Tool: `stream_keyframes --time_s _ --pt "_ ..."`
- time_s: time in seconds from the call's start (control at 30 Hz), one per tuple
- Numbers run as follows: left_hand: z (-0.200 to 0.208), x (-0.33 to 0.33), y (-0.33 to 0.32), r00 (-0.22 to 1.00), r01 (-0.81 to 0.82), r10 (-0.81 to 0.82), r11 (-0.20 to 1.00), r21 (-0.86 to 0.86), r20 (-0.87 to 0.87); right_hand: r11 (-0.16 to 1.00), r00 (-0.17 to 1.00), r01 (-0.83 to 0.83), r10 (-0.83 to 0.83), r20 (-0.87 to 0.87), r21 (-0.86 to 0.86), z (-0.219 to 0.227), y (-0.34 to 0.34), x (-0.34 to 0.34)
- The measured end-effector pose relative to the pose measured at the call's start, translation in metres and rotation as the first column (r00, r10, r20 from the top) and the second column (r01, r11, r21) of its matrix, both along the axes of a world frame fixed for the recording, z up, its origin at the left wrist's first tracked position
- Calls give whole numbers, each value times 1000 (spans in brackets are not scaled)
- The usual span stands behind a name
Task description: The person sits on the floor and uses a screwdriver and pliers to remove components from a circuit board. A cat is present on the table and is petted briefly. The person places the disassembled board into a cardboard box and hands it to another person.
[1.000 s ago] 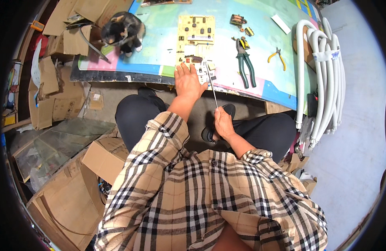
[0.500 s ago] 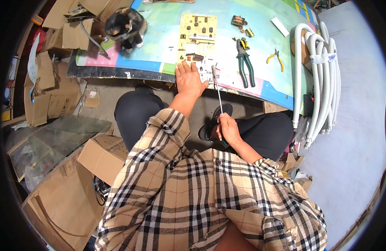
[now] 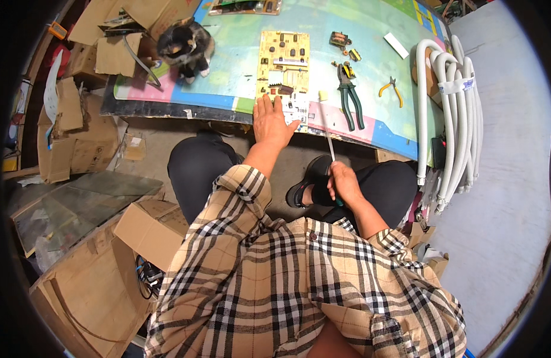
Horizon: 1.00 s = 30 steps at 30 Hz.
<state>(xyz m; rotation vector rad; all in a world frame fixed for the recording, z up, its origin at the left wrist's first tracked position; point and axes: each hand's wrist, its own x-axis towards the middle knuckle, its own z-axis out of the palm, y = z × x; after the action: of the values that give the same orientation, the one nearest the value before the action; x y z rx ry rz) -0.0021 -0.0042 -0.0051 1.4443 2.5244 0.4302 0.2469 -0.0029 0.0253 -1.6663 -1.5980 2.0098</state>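
Observation:
A tan circuit board [image 3: 287, 49] studded with black components lies on the table, its near end by the front edge. My left hand [image 3: 272, 122] rests flat on that near end, fingers stretched out and gripping nothing. Closed round the handle end of a long screwdriver [image 3: 329, 135] is my right hand [image 3: 345, 182], held above my thigh; a bit of dark green handle shows below it. The shaft points up to the table, right of the board. By its tip sits a small pale yellow block [image 3: 323, 95]; whether they touch I cannot tell.
Right of the board lie green-handled pliers [image 3: 351, 101], small yellow-handled cutters [image 3: 392, 91] and removed copper-wound parts [image 3: 340, 39]. A cat [image 3: 185, 50] sits at the table's left. Coiled white hose [image 3: 463, 122] hangs at the right edge; cardboard boxes [image 3: 84, 152] crowd the left.
The screwdriver and my right hand have moved right, so the tip is off the board's edge. A pale yellow block now shows by the tip. My left hand stays on the board.

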Motion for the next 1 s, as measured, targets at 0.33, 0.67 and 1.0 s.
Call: stream_keyframes --time_s 0.33,0.67,1.0 --pt "-36 -50 -49 273 -812 567 569 -131 777 999 998 9 -6 -55 51 -7 15 -10" --pt "-49 -33 -54 -329 -685 240 605 -406 913 909 984 -170 138 111 382 -17 3 -20" --pt "-51 -32 -48 -334 -679 193 630 -378 922 811 942 -318 214 257 492 -54 -2 -15"
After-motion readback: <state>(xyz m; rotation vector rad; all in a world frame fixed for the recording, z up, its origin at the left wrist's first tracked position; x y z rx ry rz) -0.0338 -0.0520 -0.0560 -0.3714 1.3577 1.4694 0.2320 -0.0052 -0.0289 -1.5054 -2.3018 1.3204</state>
